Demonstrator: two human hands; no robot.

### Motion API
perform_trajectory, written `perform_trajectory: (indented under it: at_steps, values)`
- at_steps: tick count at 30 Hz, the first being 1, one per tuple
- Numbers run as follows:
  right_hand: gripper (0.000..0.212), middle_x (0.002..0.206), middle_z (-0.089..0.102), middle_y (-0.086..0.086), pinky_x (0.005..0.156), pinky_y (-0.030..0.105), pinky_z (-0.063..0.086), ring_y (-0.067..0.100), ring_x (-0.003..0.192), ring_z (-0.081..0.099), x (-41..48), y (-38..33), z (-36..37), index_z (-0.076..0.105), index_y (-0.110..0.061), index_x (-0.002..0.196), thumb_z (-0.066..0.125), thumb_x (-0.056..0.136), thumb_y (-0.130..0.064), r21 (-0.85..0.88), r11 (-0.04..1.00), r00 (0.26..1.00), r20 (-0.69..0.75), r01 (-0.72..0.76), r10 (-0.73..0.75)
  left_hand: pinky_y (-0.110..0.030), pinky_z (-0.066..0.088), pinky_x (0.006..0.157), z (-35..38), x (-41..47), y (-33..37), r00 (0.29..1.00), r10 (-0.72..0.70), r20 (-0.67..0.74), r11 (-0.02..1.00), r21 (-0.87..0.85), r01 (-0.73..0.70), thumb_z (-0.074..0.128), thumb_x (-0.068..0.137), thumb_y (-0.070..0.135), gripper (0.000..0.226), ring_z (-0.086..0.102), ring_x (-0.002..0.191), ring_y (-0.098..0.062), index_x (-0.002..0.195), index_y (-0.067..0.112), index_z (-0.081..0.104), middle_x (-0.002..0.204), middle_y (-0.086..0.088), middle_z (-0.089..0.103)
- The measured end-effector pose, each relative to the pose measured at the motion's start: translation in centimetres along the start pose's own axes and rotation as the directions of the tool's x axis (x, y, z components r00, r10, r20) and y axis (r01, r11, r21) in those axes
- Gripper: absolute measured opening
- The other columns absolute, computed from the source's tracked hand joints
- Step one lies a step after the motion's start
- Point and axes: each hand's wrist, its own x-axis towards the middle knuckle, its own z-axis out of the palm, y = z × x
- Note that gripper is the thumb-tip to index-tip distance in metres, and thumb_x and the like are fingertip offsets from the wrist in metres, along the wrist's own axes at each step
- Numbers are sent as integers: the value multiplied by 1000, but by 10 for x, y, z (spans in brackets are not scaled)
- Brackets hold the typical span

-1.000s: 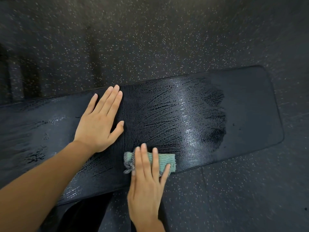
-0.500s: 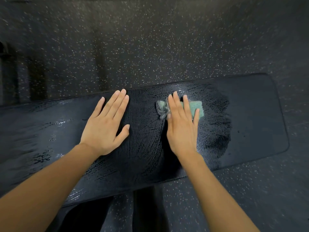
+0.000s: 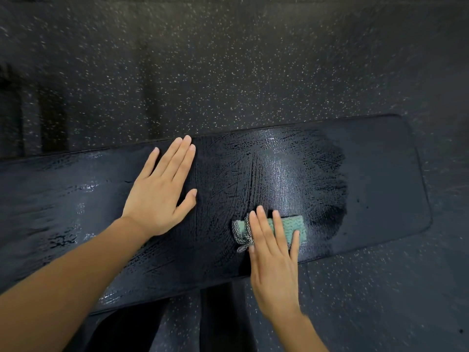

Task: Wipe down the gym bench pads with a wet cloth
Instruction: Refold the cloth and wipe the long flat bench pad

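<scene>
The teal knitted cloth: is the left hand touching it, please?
Apart. Head view: left hand lies flat on the black bench pad, bare pad between it and the teal cloth.

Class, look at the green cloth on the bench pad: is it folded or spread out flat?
Folded. The cloth is a compact thick block under the right hand's straight fingers, not spread over the pad.
</scene>
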Motion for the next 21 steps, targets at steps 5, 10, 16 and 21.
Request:
perform_trajectory:
  at_steps: [5,10,16,21]
  values:
    - [56,162,6,-23,118,49,-6,6,150,-3,35,-6,-2,16,-33,155,21,99,-28,76,996,999,5,-37,36,-47,10,123,1,1,-1,1000,-1,14,1000,0,1,26,97,45,74,3,154,-20,157,5,12,167,-8,6]
    - [53,162,4,-19,116,47,-15,5,149,-11,112,-11,-17,15,-31,156,24,104,-23,82,994,996,-32,-75,78,-48,11,123,2,2,-2,1000,5,13,1000,0,-5,25,97,46,75,4,154,-21,157,5,12,166,-9,7]
    - [52,163,2,-17,119,52,-11,10,150,-9,160,-10,-31,11,-30,156,24,107,-23,66,993,995,-22,-98,100,-47,10,123,3,2,-3,1000,13,6,1000,10,-13,25,96,46,75,4,154,-21,157,5,13,166,-9,7]
    - [52,163,-1,-17,119,50,-10,9,150,-11,149,-5,-38,7,-31,156,22,107,-24,39,997,997,35,-70,69,-49,12,123,2,3,-2,1000,16,9,1000,-3,-16,25,97,45,74,7,154,-22,157,4,13,166,-10,8]
